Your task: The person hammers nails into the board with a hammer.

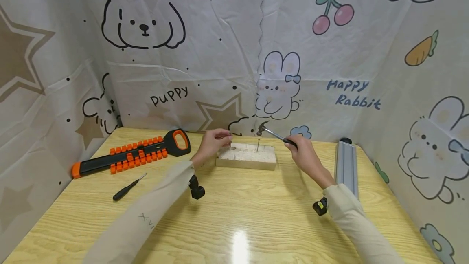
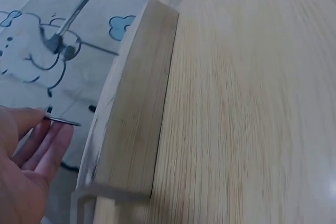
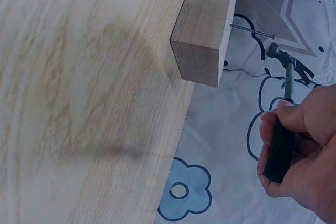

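A pale wooden block [image 1: 246, 164] lies on the table, and a nail [image 1: 258, 145] stands upright in its top, right of the middle. My left hand [image 1: 211, 145] is at the block's left end, pinching a second nail [image 2: 66, 121] between thumb and fingertips. Whether that nail's tip touches the wood is hard to tell. My right hand [image 1: 307, 158] grips a small claw hammer [image 1: 274, 133] by its black handle. The hammer head [image 3: 282, 53] is raised close to the standing nail, apart from it.
To the left lie a black and orange tool holder [image 1: 137, 155] and a black-handled screwdriver [image 1: 126, 190]. A long grey metal case [image 1: 346, 166] lies on the right. A printed cloth [image 1: 220, 52] hangs behind and beside the wood-grain table [image 1: 205, 231].
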The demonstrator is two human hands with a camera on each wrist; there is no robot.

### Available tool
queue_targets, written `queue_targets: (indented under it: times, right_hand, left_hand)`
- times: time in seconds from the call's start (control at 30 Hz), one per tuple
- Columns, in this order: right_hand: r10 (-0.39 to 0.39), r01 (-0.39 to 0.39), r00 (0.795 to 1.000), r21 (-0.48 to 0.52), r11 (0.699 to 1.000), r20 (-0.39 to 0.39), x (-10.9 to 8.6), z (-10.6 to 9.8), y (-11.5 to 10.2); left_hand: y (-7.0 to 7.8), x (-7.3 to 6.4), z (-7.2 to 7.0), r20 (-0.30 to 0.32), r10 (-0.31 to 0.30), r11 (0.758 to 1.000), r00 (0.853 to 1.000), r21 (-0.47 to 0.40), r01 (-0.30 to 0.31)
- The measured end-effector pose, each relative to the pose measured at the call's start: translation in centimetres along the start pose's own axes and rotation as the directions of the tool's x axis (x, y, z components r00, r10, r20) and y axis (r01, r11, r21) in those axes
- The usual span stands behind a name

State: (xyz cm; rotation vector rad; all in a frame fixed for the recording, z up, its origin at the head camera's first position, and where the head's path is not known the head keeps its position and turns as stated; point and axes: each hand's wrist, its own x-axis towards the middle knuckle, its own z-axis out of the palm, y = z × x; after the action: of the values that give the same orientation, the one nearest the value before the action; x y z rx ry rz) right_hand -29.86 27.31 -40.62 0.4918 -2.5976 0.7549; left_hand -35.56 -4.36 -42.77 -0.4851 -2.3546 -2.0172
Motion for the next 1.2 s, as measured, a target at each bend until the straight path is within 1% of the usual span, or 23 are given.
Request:
queue_targets:
  times: [0.13,0.33,0.47,0.67,0.87,0.97,1.2]
  right_hand:
    - [-0.006,0.006,1.0,0.0,1.0,-0.002,0.2,0.0,-0.1]
    - [0.001,-0.001,1.0,0.003,1.0,0.021,0.2,-0.7,-0.4]
    - [0.022,-0.022,0.999,0.007,1.0,0.031,0.2,-1.2,-0.3]
    - [0.043,-0.043,0.997,0.005,0.999,0.061,0.1,-1.5,0.2]
    - [0.048,-0.048,0.997,0.005,0.999,0.064,-0.1,-2.0,0.2]
    - [0.043,-0.043,0.997,0.006,0.999,0.063,-0.1,-1.9,0.1]
    - [0.031,-0.032,0.998,0.014,0.999,0.058,0.0,-1.5,0.1]
  left_hand:
    - [-0.2,0.6,1.7,0.036,0.028,1.0,0.999,-0.002,-0.028]
    - [-0.1,0.8,3.6,0.081,0.081,0.992,0.993,0.093,-0.088]
    - [-0.3,1.2,4.5,0.094,0.114,0.987,0.989,0.1,-0.123]
    - [-1.2,1.7,5.3,0.105,0.158,0.982,0.982,0.091,-0.168]
    - [-1.8,1.6,5.9,0.117,0.205,0.974,0.972,0.072,-0.214]
    - [-1.8,1.4,6.1,0.115,0.208,0.974,0.971,0.065,-0.217]
    - [-1.8,1.3,6.6,0.11,0.191,0.976,0.975,0.083,-0.2]
